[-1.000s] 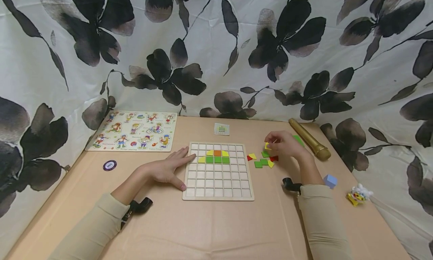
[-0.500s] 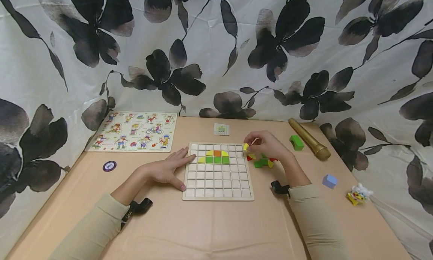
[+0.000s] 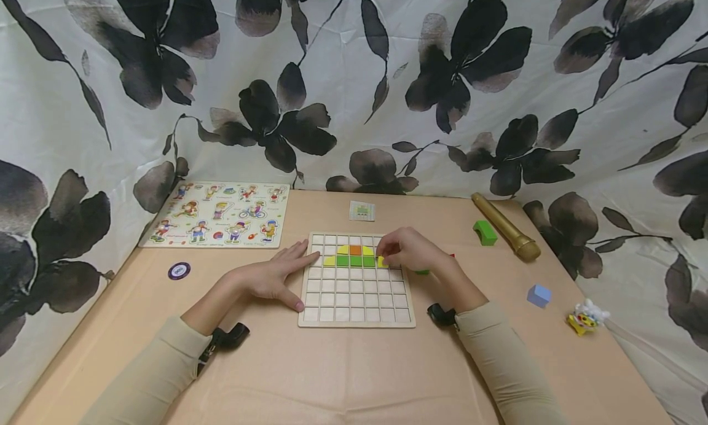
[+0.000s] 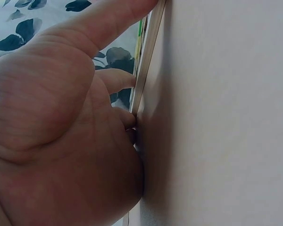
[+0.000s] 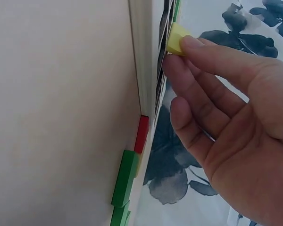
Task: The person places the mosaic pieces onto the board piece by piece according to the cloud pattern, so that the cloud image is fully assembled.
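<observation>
Head view shows the right hand [image 3: 412, 250] over the right part of a grid board [image 3: 356, 302], pinching a yellow piece [image 5: 175, 40] with thumb and finger. This piece is at its fingertips, beside a row of green squares [image 3: 356, 261]; whether it is fully seated, I cannot tell. The left hand [image 3: 276, 274], its fingers spread, touches the board's left edge without gripping. To the right of the right hand lie a green arch [image 3: 485, 233] and, farther, a golden microphone [image 3: 506, 226] on the desk [image 3: 354, 376].
</observation>
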A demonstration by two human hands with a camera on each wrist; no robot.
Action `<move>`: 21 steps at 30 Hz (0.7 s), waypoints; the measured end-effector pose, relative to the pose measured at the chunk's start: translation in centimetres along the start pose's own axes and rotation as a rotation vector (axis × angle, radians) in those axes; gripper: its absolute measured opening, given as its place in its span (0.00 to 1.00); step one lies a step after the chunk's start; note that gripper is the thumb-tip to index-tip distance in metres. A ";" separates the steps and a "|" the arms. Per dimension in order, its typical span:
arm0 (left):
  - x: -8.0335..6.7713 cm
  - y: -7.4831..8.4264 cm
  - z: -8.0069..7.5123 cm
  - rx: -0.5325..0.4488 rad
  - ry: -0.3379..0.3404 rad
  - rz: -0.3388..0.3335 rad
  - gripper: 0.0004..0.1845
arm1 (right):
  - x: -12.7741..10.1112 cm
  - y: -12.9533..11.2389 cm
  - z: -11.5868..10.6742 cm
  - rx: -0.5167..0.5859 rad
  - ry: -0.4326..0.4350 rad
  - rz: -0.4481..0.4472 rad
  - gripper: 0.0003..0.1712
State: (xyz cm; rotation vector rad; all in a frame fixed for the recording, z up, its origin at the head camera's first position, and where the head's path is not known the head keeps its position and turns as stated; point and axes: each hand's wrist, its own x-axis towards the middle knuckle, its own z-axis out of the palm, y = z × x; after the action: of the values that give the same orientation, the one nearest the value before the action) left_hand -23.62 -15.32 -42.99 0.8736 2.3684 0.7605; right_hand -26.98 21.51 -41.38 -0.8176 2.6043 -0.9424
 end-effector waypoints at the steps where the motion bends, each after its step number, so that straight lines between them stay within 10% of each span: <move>1: 0.0 0.0 0.0 0.001 -0.001 0.000 0.64 | 0.0 -0.1 0.1 -0.005 0.000 0.005 0.08; 21: 0.1 0.0 -0.1 0.011 0.004 0.016 0.64 | -0.8 0.4 -1.3 -0.076 0.034 0.065 0.18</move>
State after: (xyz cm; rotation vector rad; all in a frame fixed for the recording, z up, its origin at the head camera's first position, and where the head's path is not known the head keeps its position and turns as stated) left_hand -23.69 -15.29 -42.97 0.8969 2.3743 0.7565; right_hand -27.04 22.89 -40.64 -0.7359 2.6930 -0.8515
